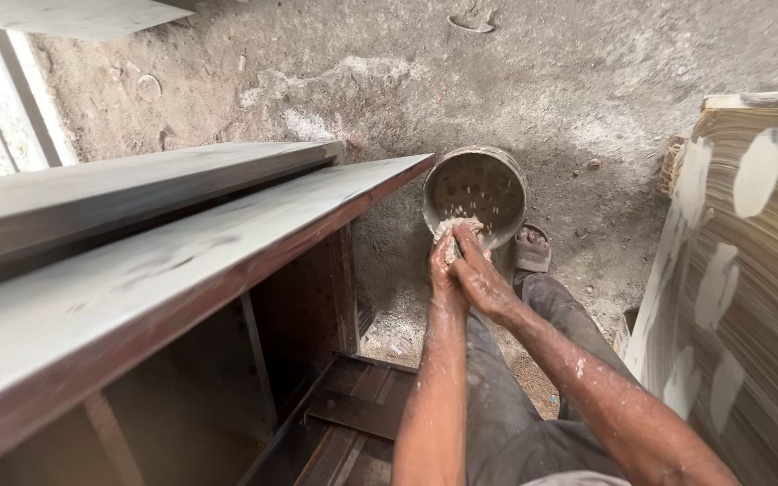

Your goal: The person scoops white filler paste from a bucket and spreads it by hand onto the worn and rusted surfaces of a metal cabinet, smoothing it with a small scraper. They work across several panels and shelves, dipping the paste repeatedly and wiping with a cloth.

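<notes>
Hands meet at one o'clock over a round bucket (476, 186) on the dirt floor (533, 81). Left hand (444, 263) and right hand (481, 274) clench together around a pale wet wad (455, 227), perhaps a rag. Sandalled foot (531, 249) sits at three o'clock; dark wooden cabinet (182, 270) at nine.

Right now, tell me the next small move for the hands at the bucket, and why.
Probably keep squeezing: both hands, left hand and right hand, clasp a wet, pale wad of cloth over the round grey paste-spattered bucket, so drips would fall inside, not onto the dusty concrete floor.
</notes>
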